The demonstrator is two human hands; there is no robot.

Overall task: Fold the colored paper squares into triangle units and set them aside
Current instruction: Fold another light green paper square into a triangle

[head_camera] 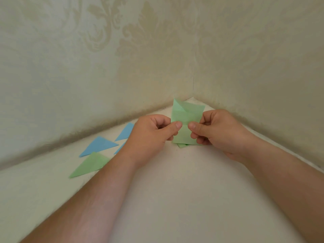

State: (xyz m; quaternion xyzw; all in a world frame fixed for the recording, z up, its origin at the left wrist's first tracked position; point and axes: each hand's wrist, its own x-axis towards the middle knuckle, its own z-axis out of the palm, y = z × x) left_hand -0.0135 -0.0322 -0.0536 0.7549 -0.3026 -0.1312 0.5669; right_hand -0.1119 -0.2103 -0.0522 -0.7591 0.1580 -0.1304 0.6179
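Blue triangle (121, 147) at 9 o'clock of left hand (150, 135): mostly hidden by wrist. Darker green scrap (183, 145) under held paper (185, 123): unidentifiable.

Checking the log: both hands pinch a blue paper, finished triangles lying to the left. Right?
Not quite: the paper pinched by the left hand and right hand is green, not blue, as the head view shows. Triangles do lie to the left.

held paper (186, 120) pale green | triangles: blue (100, 145), green (91, 165) | wallpaper (122, 41) cream damask
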